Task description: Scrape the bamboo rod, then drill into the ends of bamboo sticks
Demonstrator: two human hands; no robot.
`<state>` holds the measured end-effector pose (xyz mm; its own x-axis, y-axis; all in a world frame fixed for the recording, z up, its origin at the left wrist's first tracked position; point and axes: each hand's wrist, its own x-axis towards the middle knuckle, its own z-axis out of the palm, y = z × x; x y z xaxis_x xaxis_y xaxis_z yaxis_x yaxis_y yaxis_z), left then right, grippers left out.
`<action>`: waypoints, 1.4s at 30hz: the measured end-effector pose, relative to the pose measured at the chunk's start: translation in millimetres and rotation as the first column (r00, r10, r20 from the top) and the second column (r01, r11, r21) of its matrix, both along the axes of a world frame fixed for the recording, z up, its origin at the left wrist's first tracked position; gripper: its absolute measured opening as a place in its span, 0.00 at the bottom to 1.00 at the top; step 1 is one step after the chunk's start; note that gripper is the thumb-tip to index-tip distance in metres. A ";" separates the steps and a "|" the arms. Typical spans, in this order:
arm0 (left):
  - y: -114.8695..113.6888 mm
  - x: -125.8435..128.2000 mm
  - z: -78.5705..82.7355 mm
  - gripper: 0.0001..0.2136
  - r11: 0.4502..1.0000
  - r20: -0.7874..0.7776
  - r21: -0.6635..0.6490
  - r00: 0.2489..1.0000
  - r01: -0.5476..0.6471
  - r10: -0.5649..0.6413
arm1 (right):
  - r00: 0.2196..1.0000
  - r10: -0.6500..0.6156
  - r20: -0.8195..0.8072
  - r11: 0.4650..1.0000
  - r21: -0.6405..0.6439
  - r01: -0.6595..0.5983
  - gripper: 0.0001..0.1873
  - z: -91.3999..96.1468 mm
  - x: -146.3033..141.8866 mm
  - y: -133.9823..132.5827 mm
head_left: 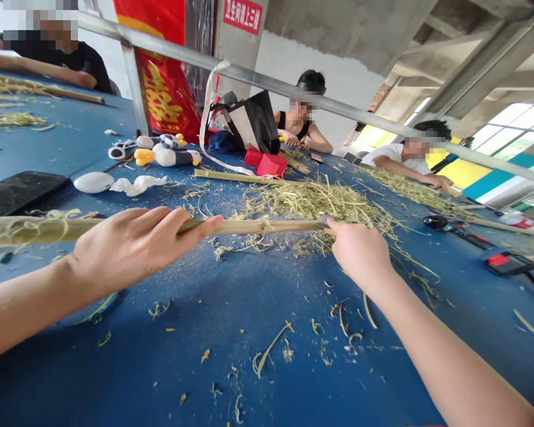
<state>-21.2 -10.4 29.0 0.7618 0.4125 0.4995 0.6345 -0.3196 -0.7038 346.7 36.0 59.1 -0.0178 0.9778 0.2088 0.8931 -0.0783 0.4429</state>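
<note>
A long bamboo pole (267, 226) lies across in front of me, running from the left edge to the middle. My left hand (133, 243) is closed round it from above, the thumb stretched along it. At the pole's thinner right end, my right hand (360, 252) pinches a small dark grey piece (324, 220), maybe sandpaper, folded against the bamboo. Its exact kind is too hidden to tell. A heap of pale green shavings (333, 201) lies just beyond this end, and fine dust is scattered beneath the pole.
The blue table (196, 362) bears loose curls of shaving. At left are a black phone (22, 193), a white oval object (93, 182) and plush birds (164, 154). A corded-looking black tool (507, 261) lies right. A metal rail (267, 80) crosses behind; several people sit around.
</note>
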 end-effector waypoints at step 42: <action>8.3 2.5 -2.6 0.29 0.843 -0.038 -0.513 0.985 -0.162 0.166 | 0.997 0.075 0.010 0.997 0.019 -0.075 0.30 -5.7 -7.4 -1.6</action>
<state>-18.6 -2.1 26.4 0.6574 0.7299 0.1874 0.7142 -0.5243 -0.4637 339.3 34.4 53.3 -0.0926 0.9694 0.2274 0.8929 -0.0202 0.4499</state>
